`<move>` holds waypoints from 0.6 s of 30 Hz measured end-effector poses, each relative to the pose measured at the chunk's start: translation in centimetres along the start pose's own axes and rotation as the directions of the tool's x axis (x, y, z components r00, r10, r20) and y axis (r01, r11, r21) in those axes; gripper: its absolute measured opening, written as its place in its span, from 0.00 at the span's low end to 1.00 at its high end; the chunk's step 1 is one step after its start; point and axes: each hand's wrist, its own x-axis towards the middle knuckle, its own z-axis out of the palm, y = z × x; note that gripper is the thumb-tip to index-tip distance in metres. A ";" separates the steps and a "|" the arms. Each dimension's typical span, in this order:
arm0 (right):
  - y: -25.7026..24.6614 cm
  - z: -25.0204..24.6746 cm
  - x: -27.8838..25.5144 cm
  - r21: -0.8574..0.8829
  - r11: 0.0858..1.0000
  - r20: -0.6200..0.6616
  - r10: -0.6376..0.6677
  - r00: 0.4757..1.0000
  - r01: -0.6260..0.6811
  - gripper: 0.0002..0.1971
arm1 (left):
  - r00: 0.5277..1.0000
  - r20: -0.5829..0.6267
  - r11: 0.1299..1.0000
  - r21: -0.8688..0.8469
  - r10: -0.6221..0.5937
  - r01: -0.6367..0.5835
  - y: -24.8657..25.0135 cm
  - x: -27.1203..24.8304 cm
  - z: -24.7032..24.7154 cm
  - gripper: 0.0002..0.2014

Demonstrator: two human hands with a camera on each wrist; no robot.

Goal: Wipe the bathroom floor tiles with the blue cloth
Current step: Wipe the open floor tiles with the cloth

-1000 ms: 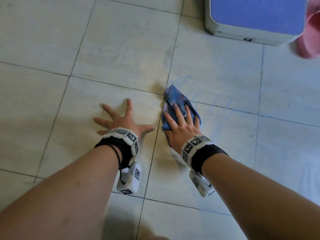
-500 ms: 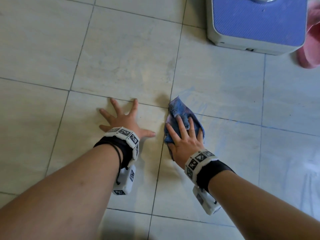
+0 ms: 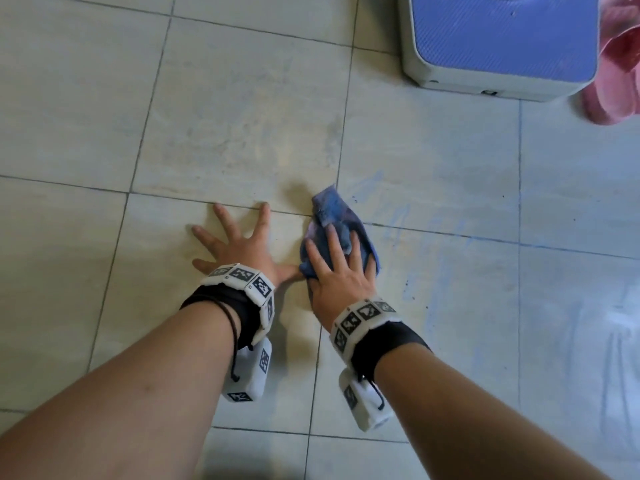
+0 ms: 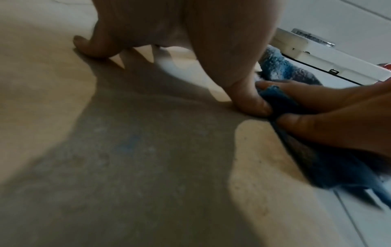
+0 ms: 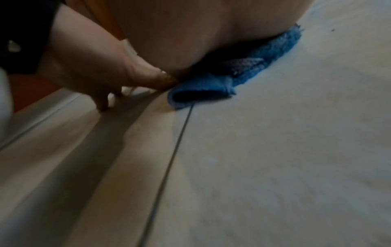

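Now, starting at the left, the left hand is lying flat on the floor tiles with its fingers spread wide and holding nothing, bracing the person as it was a second ago. Just beside it, the right hand is pressing the blue cloth onto the tiles, fingers laid mostly straight over the bunched fabric. Over the last second this hand and cloth have been sliding leftward, closing the gap until the cloth's edge is touching the left thumb; judging from that, the stroke is running out of room on this side and is probably about to reverse or shift. Farther right, faint bluish streaks are marking tiles that seem already wiped, while the tiles on the left are looking dry and untouched. At the top right a blue-topped scale is sitting beside something pink.

From the left wrist, the right thumb is showing tucked against the cloth's near edge, contact that the head view is hiding. From the right wrist, the cloth's rolled fold is lying across a grout line.
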 end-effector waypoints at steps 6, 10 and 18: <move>1.7 -2.5 3.3 0.014 1.000 -0.043 -0.002 0.999 0.003 0.32 | 1.000 0.005 1.000 0.002 -0.007 0.007 0.0 0.2 0.1 0.66; 2.6 -3.0 4.0 0.062 0.994 -0.084 0.091 0.992 -0.086 0.31 | 1.000 0.015 1.000 0.011 -0.008 0.008 0.0 0.2 -0.1 0.67; 2.1 -2.0 2.4 0.028 0.997 -0.023 0.078 0.997 -0.077 0.32 | 1.000 0.019 1.000 0.004 -0.010 0.010 0.1 0.0 -0.2 0.67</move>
